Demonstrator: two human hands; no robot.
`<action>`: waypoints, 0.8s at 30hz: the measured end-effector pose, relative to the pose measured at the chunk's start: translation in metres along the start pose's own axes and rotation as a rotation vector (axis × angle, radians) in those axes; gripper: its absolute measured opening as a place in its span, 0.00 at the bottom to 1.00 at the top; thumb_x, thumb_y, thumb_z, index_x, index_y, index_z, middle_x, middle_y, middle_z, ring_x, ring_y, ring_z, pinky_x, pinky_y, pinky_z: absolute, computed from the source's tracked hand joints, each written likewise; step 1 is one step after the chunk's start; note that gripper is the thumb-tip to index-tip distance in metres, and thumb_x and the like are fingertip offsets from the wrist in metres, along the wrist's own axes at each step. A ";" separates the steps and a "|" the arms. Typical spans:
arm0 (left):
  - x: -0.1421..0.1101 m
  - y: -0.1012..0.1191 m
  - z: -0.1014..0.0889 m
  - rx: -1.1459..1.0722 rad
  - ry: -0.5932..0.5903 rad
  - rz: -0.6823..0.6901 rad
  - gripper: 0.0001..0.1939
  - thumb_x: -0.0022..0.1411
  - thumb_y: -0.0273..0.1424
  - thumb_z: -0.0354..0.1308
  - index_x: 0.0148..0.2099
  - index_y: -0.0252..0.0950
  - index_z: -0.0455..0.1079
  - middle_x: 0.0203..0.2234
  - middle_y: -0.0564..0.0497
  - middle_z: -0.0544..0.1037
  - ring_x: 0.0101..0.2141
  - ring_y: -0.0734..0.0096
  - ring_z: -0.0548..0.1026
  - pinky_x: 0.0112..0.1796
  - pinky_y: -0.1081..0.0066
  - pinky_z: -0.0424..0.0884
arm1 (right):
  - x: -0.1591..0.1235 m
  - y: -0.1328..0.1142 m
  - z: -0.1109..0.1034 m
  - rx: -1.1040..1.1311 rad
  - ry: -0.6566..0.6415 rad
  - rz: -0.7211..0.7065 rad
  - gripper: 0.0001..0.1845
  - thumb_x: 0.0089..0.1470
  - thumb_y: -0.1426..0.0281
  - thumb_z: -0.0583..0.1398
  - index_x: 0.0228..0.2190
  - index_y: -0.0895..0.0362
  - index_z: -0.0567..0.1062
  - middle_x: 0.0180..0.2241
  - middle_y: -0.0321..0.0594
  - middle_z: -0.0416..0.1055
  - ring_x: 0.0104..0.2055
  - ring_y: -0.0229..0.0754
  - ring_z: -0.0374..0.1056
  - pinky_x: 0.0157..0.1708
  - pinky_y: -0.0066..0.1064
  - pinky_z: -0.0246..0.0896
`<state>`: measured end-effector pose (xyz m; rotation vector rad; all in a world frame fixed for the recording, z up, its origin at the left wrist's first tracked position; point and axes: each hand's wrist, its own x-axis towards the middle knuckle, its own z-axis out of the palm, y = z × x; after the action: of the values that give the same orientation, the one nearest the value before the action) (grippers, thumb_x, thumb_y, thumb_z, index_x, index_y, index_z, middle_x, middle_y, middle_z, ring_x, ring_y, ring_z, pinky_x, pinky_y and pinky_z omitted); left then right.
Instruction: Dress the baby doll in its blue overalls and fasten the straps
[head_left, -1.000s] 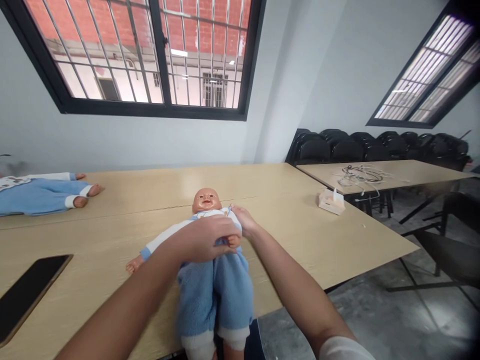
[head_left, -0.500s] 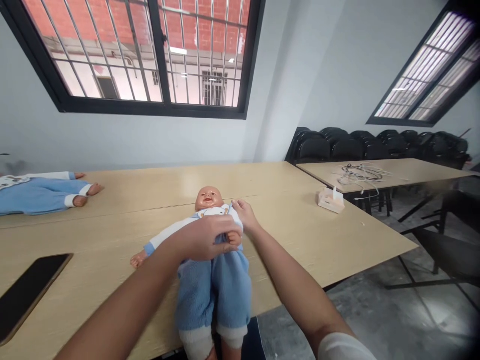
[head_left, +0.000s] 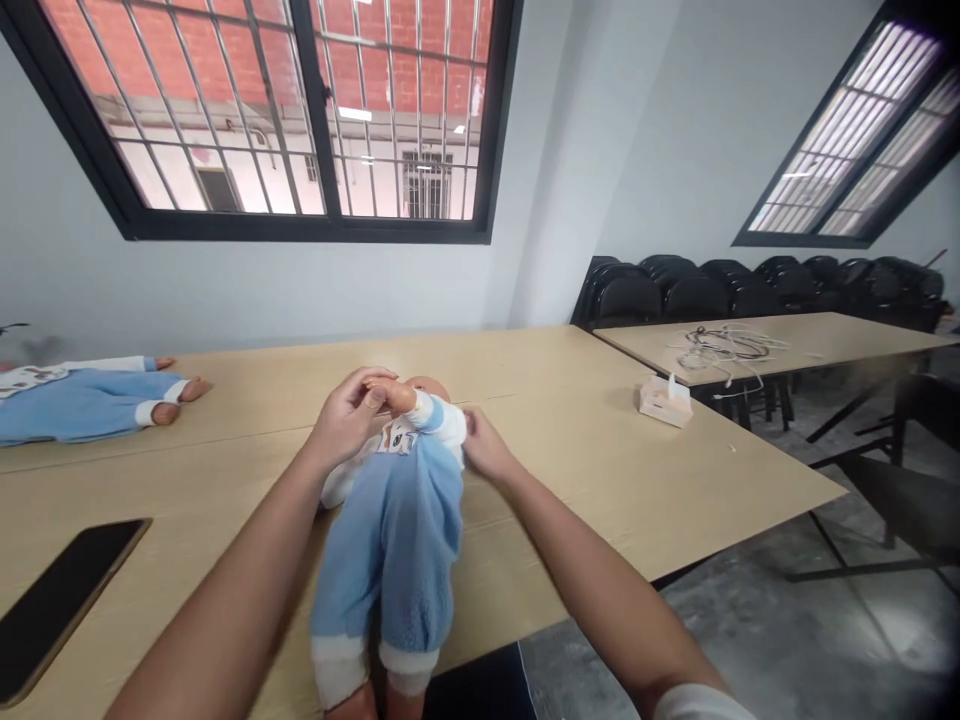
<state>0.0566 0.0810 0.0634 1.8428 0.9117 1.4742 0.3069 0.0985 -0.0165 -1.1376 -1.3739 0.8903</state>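
Note:
A baby doll (head_left: 397,530) in a fluffy blue romper with white sleeves lies on its back on the light wooden table (head_left: 585,470), legs toward me and hanging over the near edge. My left hand (head_left: 346,418) is closed on the doll's hand, holding that arm lifted across its face, which is mostly hidden. My right hand (head_left: 484,447) pinches the white sleeve at the doll's shoulder.
A black phone (head_left: 64,595) lies face up at the near left. A second doll (head_left: 82,400) in blue lies at the far left. A small tissue box (head_left: 664,400) sits right of me. Cables (head_left: 724,347) lie on another table, with black chairs (head_left: 750,290) behind.
My left hand has left the doll's belly and lifted the doll's arm up over its face. The doll has turned slightly leftward. My right hand stays at the shoulder.

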 end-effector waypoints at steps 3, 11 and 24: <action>-0.002 0.014 0.001 0.220 -0.141 0.172 0.18 0.70 0.45 0.56 0.50 0.37 0.74 0.46 0.45 0.78 0.49 0.60 0.76 0.53 0.60 0.73 | -0.012 -0.014 -0.005 -0.113 0.181 -0.205 0.10 0.62 0.60 0.57 0.35 0.53 0.71 0.31 0.37 0.70 0.35 0.43 0.63 0.39 0.33 0.61; -0.006 0.013 0.019 0.522 -0.379 0.319 0.14 0.71 0.36 0.55 0.55 0.39 0.72 0.49 0.45 0.78 0.52 0.58 0.74 0.55 0.59 0.69 | -0.027 -0.029 0.003 -0.182 0.033 -0.182 0.14 0.62 0.58 0.57 0.30 0.54 0.71 0.28 0.35 0.68 0.30 0.41 0.62 0.33 0.31 0.57; -0.014 -0.002 0.035 0.739 -0.396 0.416 0.15 0.73 0.38 0.54 0.57 0.39 0.71 0.49 0.44 0.77 0.52 0.57 0.73 0.54 0.56 0.69 | -0.022 -0.017 0.001 -0.188 -0.028 -0.146 0.12 0.62 0.60 0.56 0.31 0.54 0.71 0.29 0.36 0.70 0.31 0.42 0.64 0.34 0.32 0.56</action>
<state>0.0888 0.0694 0.0473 2.8791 0.9818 0.9614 0.3024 0.0730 -0.0063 -1.1523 -1.5684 0.6851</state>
